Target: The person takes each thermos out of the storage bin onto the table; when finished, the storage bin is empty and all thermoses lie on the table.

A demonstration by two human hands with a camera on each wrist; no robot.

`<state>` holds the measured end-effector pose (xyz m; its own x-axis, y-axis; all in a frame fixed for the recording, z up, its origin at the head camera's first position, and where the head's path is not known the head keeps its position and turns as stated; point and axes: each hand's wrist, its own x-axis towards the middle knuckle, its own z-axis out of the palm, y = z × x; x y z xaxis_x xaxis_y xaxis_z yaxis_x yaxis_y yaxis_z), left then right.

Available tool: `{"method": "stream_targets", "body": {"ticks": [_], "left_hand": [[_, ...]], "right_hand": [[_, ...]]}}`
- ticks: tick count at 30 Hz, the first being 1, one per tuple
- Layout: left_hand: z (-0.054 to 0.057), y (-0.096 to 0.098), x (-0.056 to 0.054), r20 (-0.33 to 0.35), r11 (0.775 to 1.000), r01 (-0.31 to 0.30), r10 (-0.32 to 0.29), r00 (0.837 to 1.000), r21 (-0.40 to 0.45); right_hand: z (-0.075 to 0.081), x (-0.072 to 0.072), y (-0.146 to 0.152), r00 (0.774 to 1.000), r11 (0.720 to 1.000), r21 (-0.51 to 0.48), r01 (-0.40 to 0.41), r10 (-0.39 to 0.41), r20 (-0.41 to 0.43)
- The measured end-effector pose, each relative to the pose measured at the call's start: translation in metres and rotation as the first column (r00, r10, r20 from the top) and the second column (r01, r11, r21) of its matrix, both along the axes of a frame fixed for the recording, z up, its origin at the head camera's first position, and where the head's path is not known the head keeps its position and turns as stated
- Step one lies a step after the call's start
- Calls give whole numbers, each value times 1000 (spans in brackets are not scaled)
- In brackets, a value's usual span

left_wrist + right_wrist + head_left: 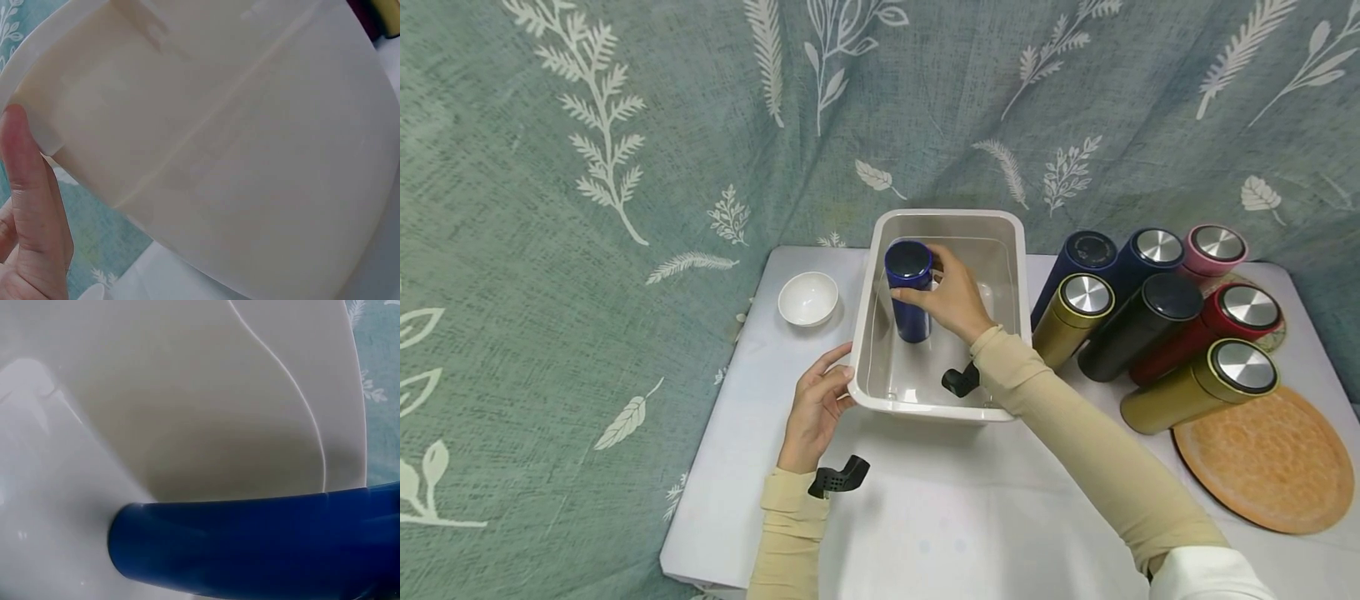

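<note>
In the head view, a blue thermos bottle (913,318) with a dark lid stands upright inside a white plastic bin (880,407). My right hand (953,296) grips it near the top, thumb on the near side and fingers round behind. The right wrist view shows the blue bottle's (250,547) lower end close over the bin floor (50,537). My left hand (820,404) holds the bin's near left corner, its thumb at the rim and fingers beneath. In the left wrist view the left thumb (25,169) lies against the bin's outer wall (237,175).
A white bowl (808,299) sits left of the bin. To the right stand several thermos bottles, among them a black one (1138,325), a red one (1210,327) and a gold one (1187,392). A round wooden board (1270,467) lies at the right. A patterned curtain (925,108) hangs behind.
</note>
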<state>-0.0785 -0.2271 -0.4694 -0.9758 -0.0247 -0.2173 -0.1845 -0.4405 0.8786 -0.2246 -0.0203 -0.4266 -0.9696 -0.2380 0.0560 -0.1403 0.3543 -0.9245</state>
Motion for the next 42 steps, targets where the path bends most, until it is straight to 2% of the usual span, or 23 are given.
{"method": "stream_targets", "body": {"ticks": [5, 14, 22, 31, 38, 42], "left_hand": [[-2, 0, -1, -4, 1000, 10, -10, 1000, -10], [-4, 1, -3, 3, 1000, 10, -10, 1000, -11], [-1, 0, -2, 0, 1000, 5, -5, 1000, -11], [0, 0, -3, 4, 1000, 7, -7, 1000, -12], [-1, 0, -2, 6, 1000, 10, -10, 1000, -10], [-1, 0, -2, 8, 1000, 11, -11, 1000, -9]], "right_hand": [[-1, 1, 1, 999, 999, -11, 36, -36, 8], [-2, 1, 3, 999, 999, -9, 48, -48, 15], [0, 2, 3, 998, 998, 25, 54, -54, -9], [4, 8, 5, 1000, 997, 71, 29, -29, -6], [8, 16, 5, 997, 993, 120, -10, 18, -69], [11, 20, 6, 996, 989, 146, -30, 41, -75]]}}
